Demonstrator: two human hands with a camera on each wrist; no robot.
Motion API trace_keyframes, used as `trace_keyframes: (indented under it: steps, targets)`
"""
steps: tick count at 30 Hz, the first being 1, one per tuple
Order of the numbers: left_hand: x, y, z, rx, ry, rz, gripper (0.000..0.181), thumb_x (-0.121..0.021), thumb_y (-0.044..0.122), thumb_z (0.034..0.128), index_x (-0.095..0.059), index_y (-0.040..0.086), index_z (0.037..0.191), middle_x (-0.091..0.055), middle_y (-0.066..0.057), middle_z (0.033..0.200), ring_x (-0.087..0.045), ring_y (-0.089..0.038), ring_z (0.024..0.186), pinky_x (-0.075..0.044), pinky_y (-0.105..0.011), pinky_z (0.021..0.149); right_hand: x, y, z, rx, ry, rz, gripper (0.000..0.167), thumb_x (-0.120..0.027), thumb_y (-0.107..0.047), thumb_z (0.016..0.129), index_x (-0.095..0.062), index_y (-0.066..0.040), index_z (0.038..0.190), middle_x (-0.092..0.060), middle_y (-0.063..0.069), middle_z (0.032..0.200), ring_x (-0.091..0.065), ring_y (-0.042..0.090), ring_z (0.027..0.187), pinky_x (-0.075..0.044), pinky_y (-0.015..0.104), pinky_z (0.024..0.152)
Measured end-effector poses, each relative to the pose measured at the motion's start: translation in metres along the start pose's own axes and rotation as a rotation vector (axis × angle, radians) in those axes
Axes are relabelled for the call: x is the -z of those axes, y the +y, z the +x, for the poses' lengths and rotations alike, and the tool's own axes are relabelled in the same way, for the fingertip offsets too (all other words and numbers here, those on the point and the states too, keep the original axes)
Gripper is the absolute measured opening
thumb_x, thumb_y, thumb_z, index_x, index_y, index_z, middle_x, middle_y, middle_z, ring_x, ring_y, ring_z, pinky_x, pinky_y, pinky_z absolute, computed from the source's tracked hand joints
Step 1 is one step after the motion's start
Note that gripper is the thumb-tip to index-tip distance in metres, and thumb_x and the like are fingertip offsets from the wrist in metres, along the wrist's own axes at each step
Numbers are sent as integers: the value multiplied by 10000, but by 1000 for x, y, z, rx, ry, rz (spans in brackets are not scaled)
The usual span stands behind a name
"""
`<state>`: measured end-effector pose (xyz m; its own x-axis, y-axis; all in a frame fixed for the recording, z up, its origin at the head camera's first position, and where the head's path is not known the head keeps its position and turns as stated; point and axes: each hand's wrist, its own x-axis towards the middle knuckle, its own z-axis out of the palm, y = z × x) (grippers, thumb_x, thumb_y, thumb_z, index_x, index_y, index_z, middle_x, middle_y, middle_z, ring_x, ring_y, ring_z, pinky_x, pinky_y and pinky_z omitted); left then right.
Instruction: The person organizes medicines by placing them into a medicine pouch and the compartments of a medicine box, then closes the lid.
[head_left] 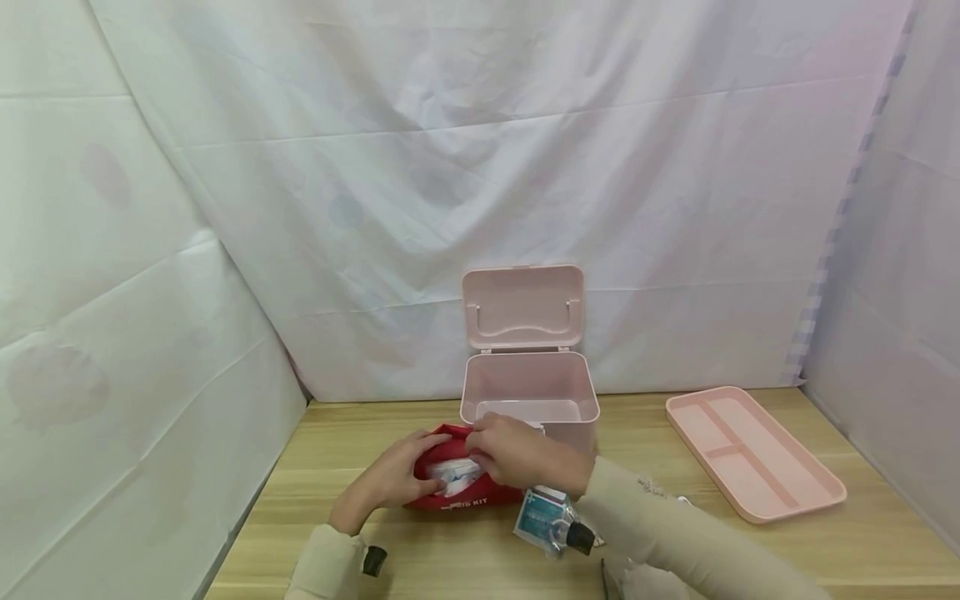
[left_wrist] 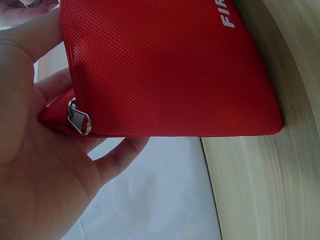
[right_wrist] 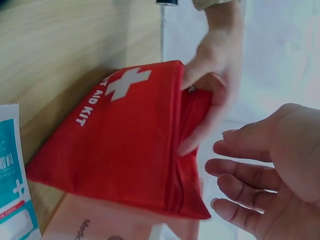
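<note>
The bench (head_left: 450, 560) has a pale, wood-grained top. On it stands an open pink box (head_left: 529, 377). Well to the right of the box lies a pink divided tray (head_left: 761, 460). A red pouch (head_left: 501, 493) rests in front of the box, towards its left; a teal-and-white packet (head_left: 540, 518) lies in front of the box.

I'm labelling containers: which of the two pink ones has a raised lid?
The deep pink box behind the red pouch: its lid stands up at the back. The pink tray on the right is shallow and shows no lid.
</note>
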<state>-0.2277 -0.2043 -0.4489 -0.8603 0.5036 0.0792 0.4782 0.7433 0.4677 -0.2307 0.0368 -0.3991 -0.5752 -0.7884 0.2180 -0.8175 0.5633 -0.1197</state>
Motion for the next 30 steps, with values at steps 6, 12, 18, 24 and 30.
trace_keyframes:
  steps: [6, 12, 18, 24, 30]
  targets:
    - [0, 0, 0, -16, 13, 9, 643, -799, 216, 803, -553, 98, 1386, -535, -176, 1373, -566, -332, 1174, -475, -547, 978, 9, 10, -13, -70, -6, 94, 160, -690, -196, 929, -736, -129, 1066, -679, -10, 976, -589, 116, 881, -542, 289, 861]
    - [-1, 0, -1, -12, 17, 1, 652, -803, 218, 798, -551, 102, 1388, -536, -165, 1369, -555, -336, 1183, -472, -557, 977, 12, 22, -27, -132, -2, 174, 214, -666, -201, 948, -703, -118, 1142, -696, -5, 1044, -624, 124, 947, -543, 339, 884]
    - [0, -1, -1, -14, 30, 3, 665, -812, 233, 791, -551, 107, 1389, -551, -145, 1339, -565, -312, 1149, -484, -548, 965, 18, 37, -42, -126, 24, 233, 163, -660, -171, 945, -718, -126, 1091, -673, -87, 918, -576, 43, 811, -523, 263, 756]
    - [0, -3, -5, 28, 31, -11, 675, -812, 257, 797, -543, 133, 1403, -520, -167, 1396, -532, -358, 1213, -465, -584, 985, 21, 48, -64, -123, 76, 305, 63, -664, -148, 935, -721, -123, 949, -610, -126, 776, -501, 1, 677, -474, 201, 633]
    - [0, -6, -8, 44, 59, -9, 683, -824, 267, 791, -546, 134, 1401, -529, -158, 1385, -536, -356, 1212, -459, -590, 988, 19, 58, -86, -157, 58, 418, 65, -667, -96, 933, -702, -86, 880, -595, -99, 738, -509, 7, 671, -480, 204, 606]
